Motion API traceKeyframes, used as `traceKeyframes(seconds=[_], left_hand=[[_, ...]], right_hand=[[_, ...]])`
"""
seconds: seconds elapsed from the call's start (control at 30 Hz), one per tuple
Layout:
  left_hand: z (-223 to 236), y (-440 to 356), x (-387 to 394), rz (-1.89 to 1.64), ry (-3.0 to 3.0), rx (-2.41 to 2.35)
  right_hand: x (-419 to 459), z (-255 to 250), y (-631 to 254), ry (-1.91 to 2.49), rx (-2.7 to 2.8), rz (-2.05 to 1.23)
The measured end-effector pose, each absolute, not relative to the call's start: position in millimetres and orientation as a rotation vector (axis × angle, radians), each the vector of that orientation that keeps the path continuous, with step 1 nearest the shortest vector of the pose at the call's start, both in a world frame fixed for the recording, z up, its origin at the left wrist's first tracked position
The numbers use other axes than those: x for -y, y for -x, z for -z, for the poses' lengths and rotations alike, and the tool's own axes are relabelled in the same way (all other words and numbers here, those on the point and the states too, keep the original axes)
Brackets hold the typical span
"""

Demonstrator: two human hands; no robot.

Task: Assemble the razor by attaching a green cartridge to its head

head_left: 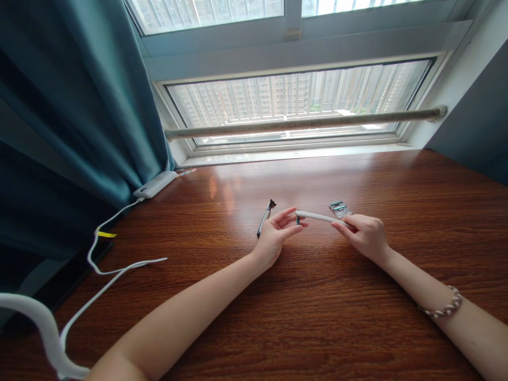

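My right hand (pixel 365 235) is closed around one end of a slim white razor handle (pixel 319 217), held level just above the wooden desk (pixel 317 317). At its other end my left hand (pixel 278 233) has its fingers curled about the tip, thumb and forefinger touching a small dark piece there. A second razor handle, dark with a metal head (pixel 265 217), lies on the desk just left of my left hand. A clear pack of razor cartridges (pixel 339 209) lies behind the white handle, close to my right hand.
A white power bank (pixel 154 184) sits at the desk's back left corner, with white cables (pixel 115 270) trailing over the left edge. A teal curtain (pixel 71 106) hangs at left. A window with a rail (pixel 305 123) runs behind the desk.
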State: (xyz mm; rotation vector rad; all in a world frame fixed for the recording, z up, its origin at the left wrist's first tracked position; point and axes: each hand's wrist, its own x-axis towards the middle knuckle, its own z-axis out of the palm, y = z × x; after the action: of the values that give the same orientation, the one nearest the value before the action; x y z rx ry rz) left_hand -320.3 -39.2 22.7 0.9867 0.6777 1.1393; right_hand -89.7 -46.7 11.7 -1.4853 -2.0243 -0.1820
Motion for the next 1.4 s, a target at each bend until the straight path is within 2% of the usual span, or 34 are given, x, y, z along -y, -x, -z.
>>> traceKeyframes(seconds=[0.87, 1.1, 1.3, 1.4], left_hand=[[-35, 320, 46, -1.005, -0.969, -0.644], [-29, 322, 44, -1.039, -1.020, -0.691], [-26, 322, 43, -1.078, -1.070, -0.721], [-25, 322, 43, -1.090, -1.081, -0.734]], right_hand=[[49, -17, 90, 1.312, 2.056, 0.315], [49, -16, 90, 1.392, 2.009, 0.273], [48, -12, 88, 1.394, 2.028, 0.062], [47, -12, 89, 1.428, 1.995, 0.068]])
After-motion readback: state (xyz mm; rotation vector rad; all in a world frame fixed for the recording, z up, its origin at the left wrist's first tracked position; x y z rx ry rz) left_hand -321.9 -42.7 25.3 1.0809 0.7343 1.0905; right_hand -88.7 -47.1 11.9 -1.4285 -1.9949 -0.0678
